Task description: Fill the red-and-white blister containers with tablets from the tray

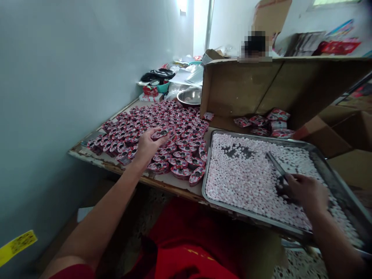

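Many small oval red-and-white packs (179,162) with dark centres stand in close rows on the table. Over them my left hand (151,141) holds one oval pack (161,133) between thumb and fingers. To the right, a metal tray (207,170) holds a wide layer of small white and pale pink pieces (241,174). My right hand (309,193) is over the tray's right part, closed on a thin metal tool (276,164) whose tip points away from me, at the pieces. Whether the tip grips a piece is too small to tell.
An open cardboard box (241,89) lies on its side behind the tray, with several red-and-white packets (278,114) inside. A steel bowl (190,97) and plastic bags stand at the back. The wall is at the left; a person's head shows behind the box.
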`<state>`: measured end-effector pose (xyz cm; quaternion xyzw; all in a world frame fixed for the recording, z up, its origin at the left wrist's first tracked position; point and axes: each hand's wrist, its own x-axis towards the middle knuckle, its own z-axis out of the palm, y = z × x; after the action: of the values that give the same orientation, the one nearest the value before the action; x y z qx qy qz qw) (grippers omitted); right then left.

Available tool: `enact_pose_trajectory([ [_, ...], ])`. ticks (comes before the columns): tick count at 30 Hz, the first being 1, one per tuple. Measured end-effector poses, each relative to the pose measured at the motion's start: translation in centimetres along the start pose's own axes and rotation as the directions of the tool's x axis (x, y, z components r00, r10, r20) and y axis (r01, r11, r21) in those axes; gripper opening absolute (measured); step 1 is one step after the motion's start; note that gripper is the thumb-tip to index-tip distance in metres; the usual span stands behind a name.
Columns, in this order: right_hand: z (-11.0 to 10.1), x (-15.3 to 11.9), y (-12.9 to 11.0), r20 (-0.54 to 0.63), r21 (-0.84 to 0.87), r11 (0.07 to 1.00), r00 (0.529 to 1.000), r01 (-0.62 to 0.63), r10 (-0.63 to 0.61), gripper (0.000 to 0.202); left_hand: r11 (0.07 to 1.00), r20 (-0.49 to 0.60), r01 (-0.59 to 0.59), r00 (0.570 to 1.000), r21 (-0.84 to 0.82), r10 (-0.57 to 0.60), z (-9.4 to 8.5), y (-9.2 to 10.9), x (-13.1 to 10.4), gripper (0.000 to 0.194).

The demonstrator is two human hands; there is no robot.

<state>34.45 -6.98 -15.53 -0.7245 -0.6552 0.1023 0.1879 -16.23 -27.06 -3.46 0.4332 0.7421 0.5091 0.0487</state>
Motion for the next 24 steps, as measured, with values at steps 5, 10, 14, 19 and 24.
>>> enact_pose_trajectory([
  [5,-1.1,-3.8,-5.0,-0.249,-0.295,0.951,0.954,0.092,-0.170,0.057,0.977,0.182,-0.126,0.979,0.174,0.094,-4.8,-0.9,-5.4,0.049],
  [10,-1.7,-6.5,-10.4,-0.186,-0.314,0.936,0.956,0.160,-0.226,0.050,0.976,0.246,-0.145,0.964,0.164,0.102,-4.3,-5.5,-10.3,0.038],
  [14,0.0,-11.2,-15.0,-0.179,0.086,0.846,0.844,0.526,-0.506,0.057,0.948,0.232,-0.275,0.944,0.163,0.234,-2.2,-7.7,-12.5,0.035],
  [19,4.2,-18.1,-21.9,0.052,0.236,0.477,0.479,0.847,-0.876,0.092,0.811,0.172,-0.451,0.892,0.372,0.417,-1.5,-10.3,-12.5,0.042],
  [24,6.9,-19.0,-24.6,0.151,0.136,0.515,0.496,0.846,-0.855,0.111,0.698,0.243,-0.592,0.804,0.403,0.542,-2.4,-11.6,-11.8,0.047],
])
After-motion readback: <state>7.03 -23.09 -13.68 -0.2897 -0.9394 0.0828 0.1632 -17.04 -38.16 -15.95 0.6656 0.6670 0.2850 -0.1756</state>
